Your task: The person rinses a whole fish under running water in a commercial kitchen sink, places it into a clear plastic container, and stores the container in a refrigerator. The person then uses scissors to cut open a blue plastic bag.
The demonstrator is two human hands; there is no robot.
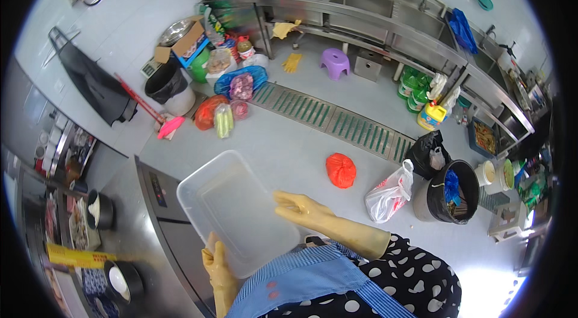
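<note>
A translucent white rectangular plastic tub (235, 214) is tilted in front of my body, with nothing visible inside it. My left hand (217, 259), in a cream rubber glove, grips its near left edge. On the opposite side, my right hand (298, 209), gloved the same way, has its fingers at the tub's right rim; whether they press on it is hard to tell. Beyond the tub on the grey floor sit a red plastic bag (341, 170) and a white carrier bag (391, 194).
A steel counter (131, 236) stands at left. A floor drain grate (325, 115) crosses ahead, before a row of steel sinks (365, 2). Bagged food lies near a lined bin (169, 88); another bin (445, 196) stands at right. A purple stool (335, 63) is by the sinks.
</note>
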